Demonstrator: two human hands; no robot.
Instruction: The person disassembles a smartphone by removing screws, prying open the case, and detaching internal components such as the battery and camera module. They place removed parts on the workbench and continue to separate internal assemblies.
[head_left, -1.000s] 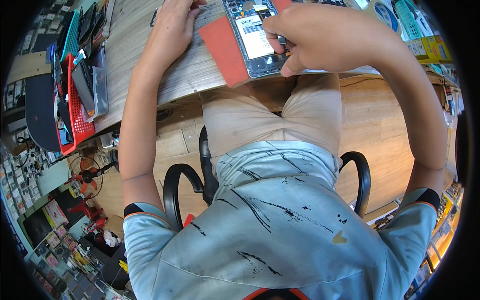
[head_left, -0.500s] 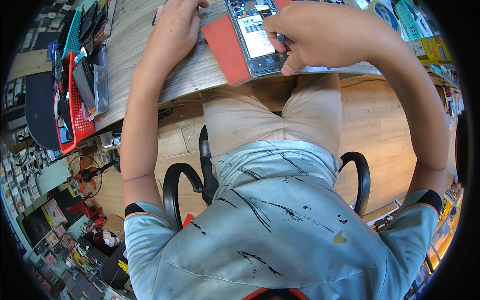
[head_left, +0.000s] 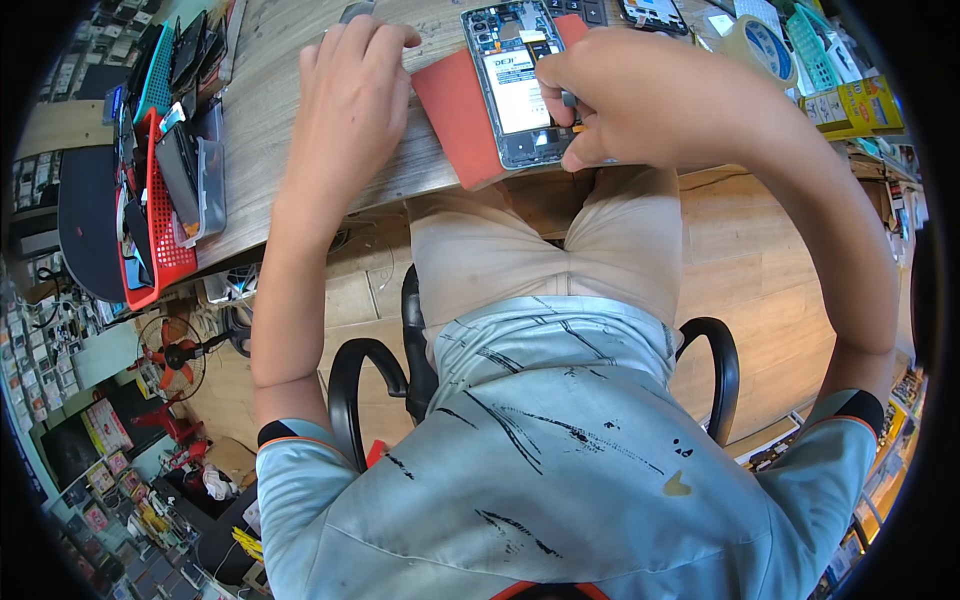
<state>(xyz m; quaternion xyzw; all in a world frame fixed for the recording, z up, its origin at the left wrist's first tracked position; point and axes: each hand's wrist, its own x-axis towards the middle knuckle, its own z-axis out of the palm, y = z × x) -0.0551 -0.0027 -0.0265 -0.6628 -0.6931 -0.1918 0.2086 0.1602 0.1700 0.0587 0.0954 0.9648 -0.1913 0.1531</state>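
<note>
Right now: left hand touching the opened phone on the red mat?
Apart. The head view shows the left hand flat on the wooden tabletop, with a strip of red mat between it and the opened phone.

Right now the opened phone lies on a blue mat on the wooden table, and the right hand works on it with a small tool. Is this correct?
Not quite: the mat is red, not blue, as the head view shows. The rest holds: the opened phone lies on it on the wooden table, and the right hand works on it with a small tool.
</note>
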